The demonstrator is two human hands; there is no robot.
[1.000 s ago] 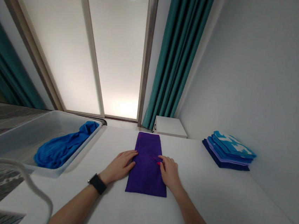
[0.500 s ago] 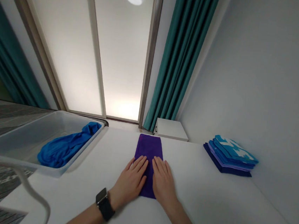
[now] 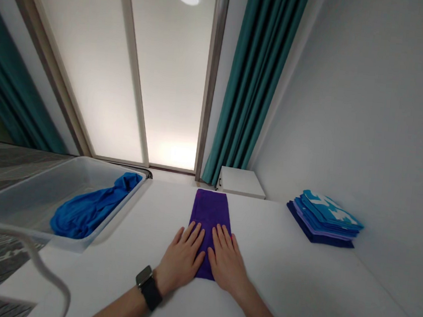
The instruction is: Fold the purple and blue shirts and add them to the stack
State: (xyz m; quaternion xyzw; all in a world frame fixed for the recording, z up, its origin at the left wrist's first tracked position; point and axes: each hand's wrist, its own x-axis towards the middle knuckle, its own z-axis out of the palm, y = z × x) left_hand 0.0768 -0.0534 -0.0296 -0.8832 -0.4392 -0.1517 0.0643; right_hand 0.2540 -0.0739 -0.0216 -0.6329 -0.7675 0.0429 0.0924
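A purple cloth (image 3: pixel 211 207), folded into a long narrow rectangle, lies flat on the white table (image 3: pixel 139 291). My left hand (image 3: pixel 181 258) rests palm down on its left edge, fingers stretched toward the far end. On the right edge lies my right hand (image 3: pixel 228 262), also flat with its fingers spread. Between the two hands a strip of the cloth shows down to its near edge. Neither hand grips anything. A dark watch is on my left wrist.
Left of the table's middle, a translucent plastic bin (image 3: pixel 18 185) holds a crumpled blue cloth (image 3: pixel 92 207). A stack of folded blue and purple cloths (image 3: pixel 325 219) sits at the right by the wall. Beyond the far edge is a white cabinet (image 3: pixel 242 181). A grey curved tube (image 3: pixel 46 267) crosses the lower left.
My right hand has shifted slightly left and its fingers have spread. The left hand's fingers are a little nearer to me and wider apart. The cloth stays in place.
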